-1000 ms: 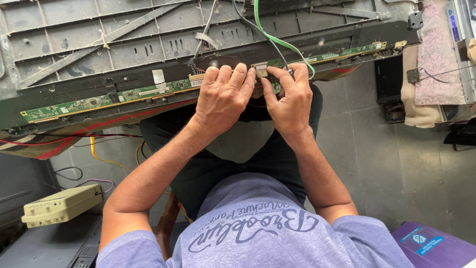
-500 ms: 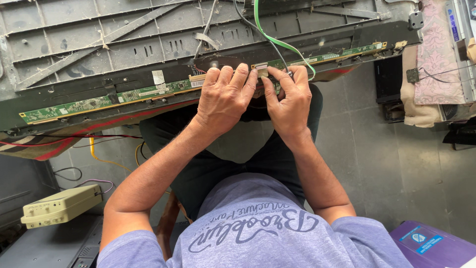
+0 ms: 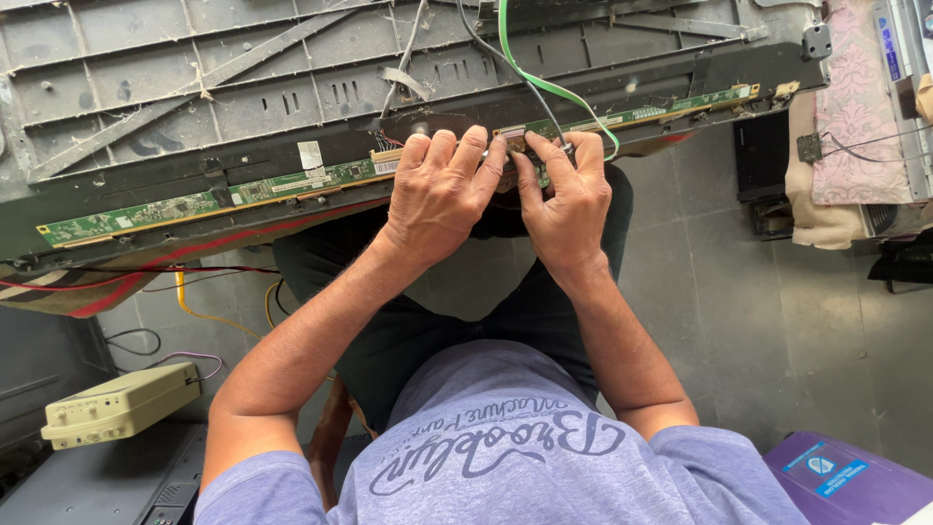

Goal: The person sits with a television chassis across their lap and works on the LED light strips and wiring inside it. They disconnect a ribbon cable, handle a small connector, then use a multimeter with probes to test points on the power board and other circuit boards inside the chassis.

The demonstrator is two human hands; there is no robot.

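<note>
2 hands, left hand (image 3: 442, 194) and right hand (image 3: 564, 199), pinch 1 long green circuit strip (image 3: 204, 202); 1 white rectangular label (image 3: 310, 156) sits above; 1 purple box (image 3: 846, 481) lower right.

repair workshop, opened panel (image 3: 292, 87), circuit strip (image 3: 224, 199)

Green cable (image 3: 544, 83) and black wire (image 3: 505, 60) crowd the fingers (image 3: 465, 156).

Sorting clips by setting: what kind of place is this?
Probably an electronics repair workshop: both hands work on a long green circuit strip along an opened grey panel back, a beige test instrument nearby.
</note>
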